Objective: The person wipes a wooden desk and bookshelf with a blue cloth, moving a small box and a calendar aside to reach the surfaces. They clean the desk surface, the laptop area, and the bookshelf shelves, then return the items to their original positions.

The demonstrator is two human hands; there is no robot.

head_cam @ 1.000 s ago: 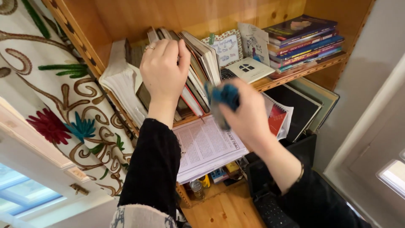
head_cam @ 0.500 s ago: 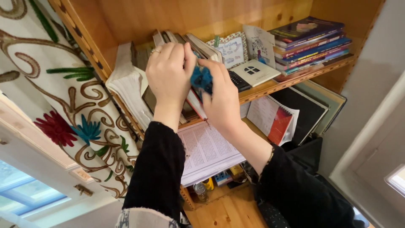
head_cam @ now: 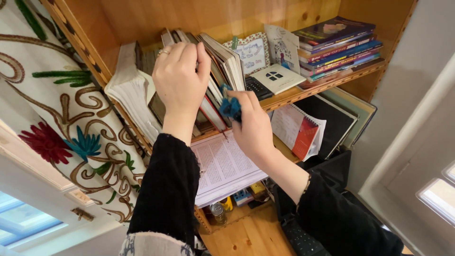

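My left hand (head_cam: 178,83) grips the tops of several leaning books (head_cam: 215,71) on a wooden shelf (head_cam: 303,92) and holds them back to the left. My right hand (head_cam: 251,125) is closed on a bunched blue cloth (head_cam: 231,106) and presses it against the edges of those books, low near the shelf board. A thick white-paged book (head_cam: 130,97) leans at the left end of the row.
A stack of flat coloured books (head_cam: 339,45) lies at the shelf's right end, with small cards (head_cam: 263,54) propped behind. Below are an open book (head_cam: 225,163), a spiral notebook (head_cam: 301,132) and dark folders (head_cam: 339,121). A patterned curtain (head_cam: 61,118) hangs on the left.
My right hand carried the blue cloth from in front of the shelf up to the books, then slid it down along their edges. My left hand stayed on the book tops.
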